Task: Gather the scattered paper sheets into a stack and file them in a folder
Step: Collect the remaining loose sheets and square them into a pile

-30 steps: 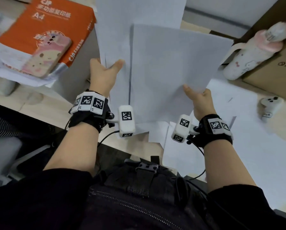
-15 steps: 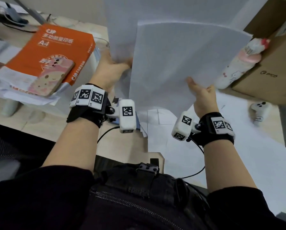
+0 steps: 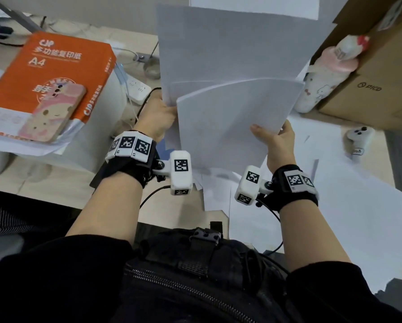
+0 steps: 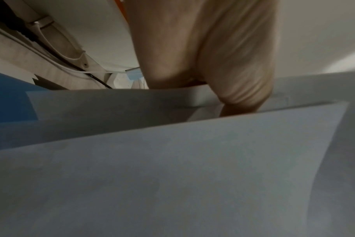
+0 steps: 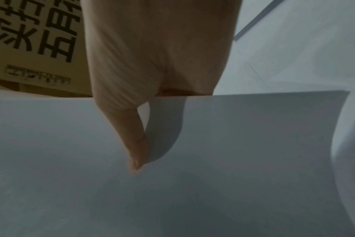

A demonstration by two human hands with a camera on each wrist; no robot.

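Note:
My left hand [image 3: 157,114] grips the lower left corner of a bundle of white sheets [image 3: 230,50] held upright above the desk. My right hand [image 3: 273,138] pinches a single curved white sheet [image 3: 225,122] in front of that bundle, thumb on its near face [image 5: 137,141]. In the left wrist view my left hand [image 4: 209,52] holds the sheet edges [image 4: 172,102], and a blue folder [image 4: 8,102] shows at the left. More loose sheets [image 3: 335,194] lie scattered on the desk at the right.
An orange A4 paper ream [image 3: 48,73] with a phone [image 3: 53,113] on it sits at the left. A pink bottle [image 3: 328,73] and a cardboard box [image 3: 377,73] stand at the right. A white controller [image 3: 358,138] lies on the sheets. A power strip [image 3: 138,88] lies behind my left hand.
Both hands have lifted the sheets higher and more upright. The right hand's sheet has bent into a curve and moved in front of the left hand's bundle.

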